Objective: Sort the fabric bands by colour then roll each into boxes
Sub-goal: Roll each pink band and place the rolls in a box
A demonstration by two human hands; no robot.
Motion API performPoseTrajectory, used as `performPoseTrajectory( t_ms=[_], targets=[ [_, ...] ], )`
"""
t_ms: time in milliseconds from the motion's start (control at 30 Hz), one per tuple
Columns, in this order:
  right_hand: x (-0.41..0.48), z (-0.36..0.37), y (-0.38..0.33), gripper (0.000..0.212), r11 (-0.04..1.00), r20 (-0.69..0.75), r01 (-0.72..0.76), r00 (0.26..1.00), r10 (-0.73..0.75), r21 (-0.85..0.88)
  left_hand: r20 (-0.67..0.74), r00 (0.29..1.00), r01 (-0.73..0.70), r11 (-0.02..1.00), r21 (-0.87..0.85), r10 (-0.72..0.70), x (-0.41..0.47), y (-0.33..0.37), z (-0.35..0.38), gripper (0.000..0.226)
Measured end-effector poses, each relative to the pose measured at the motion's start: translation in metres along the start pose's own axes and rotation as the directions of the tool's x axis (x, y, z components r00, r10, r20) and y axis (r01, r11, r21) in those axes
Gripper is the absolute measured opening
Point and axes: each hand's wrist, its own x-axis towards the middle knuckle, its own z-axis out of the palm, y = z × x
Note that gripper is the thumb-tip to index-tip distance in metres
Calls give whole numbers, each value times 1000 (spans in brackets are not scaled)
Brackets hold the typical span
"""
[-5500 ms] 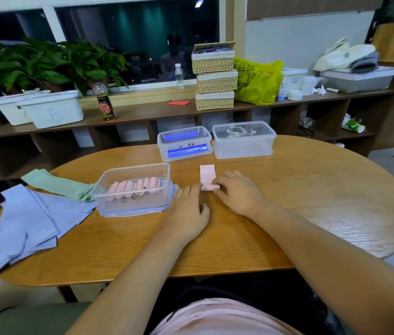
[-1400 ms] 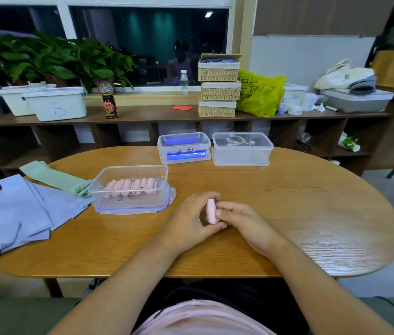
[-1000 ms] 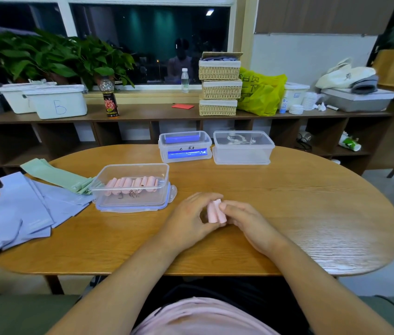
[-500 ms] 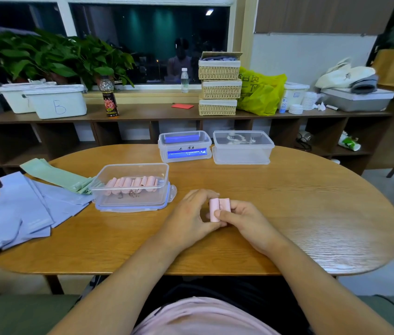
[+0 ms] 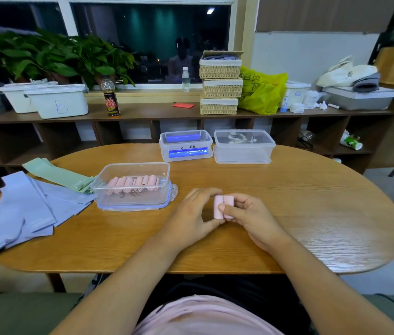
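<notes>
two hands meet over the middle of the bench (image 5: 311, 213), near its front edge, and the rolled pink band (image 5: 223, 206) sits between them, pinched from both sides. the roll stands roughly upright and reads as two short cylinders pressed side by side. whether its lower end touches the bench cannot be told.

the left hand (image 5: 191, 213) comes in from the left with its back toward the camera, fingers curled over the roll's left side and thumb tucked near its lower end. the right hand (image 5: 251, 217) comes in from the right, thumb laid across the front of the roll, the other fingers curled behind it. both forearms reach forward over the bench's near edge.

just left of the left hand, apart from it, an open clear box (image 5: 130, 201) stands on its blue-rimmed lid (image 5: 173, 192). a row of pink rolls (image 5: 133, 182) lies along the box's far side.

further back two lidded boxes stand side by side: the left box (image 5: 186, 146) shows something blue inside, and the right box (image 5: 243, 151) holds pale things too unclear to name.

green bands (image 5: 55, 174) lie flat just beside the open box's left end, and lavender bands (image 5: 26, 209) spread over the bench's left end.
</notes>
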Motion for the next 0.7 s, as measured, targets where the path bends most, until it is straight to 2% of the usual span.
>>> performPoseTrajectory(
  t_ms=[100,233,300,400,567,700],
  targets=[
    [0,0,2,21,1000,-18,-11,1000,11,29,-1,1000,-9,1000,13,9,1,-3,0,56],
    [2,2,-3,21,999,-33,-29,999,29,27,-8,1000,-8,1000,19,8,1,-3,-3,66],
    [4,7,-11,22,999,-29,-32,999,32,16,-37,999,24,1000,-6,-25,1,-5,-7,69],
    [13,20,-29,22,1000,-31,-8,1000,7,-19,-105,994,35,999,-23,-38,1,-8,-19,61],
    [35,53,-50,22,986,-37,-2,999,-4,-166,-199,975,-84,992,99,103,-4,-22,-45,56],
    [62,85,-64,21,973,-8,-5,1000,3,-229,-284,953,-48,980,195,103,-18,-48,-81,52]
  ],
)
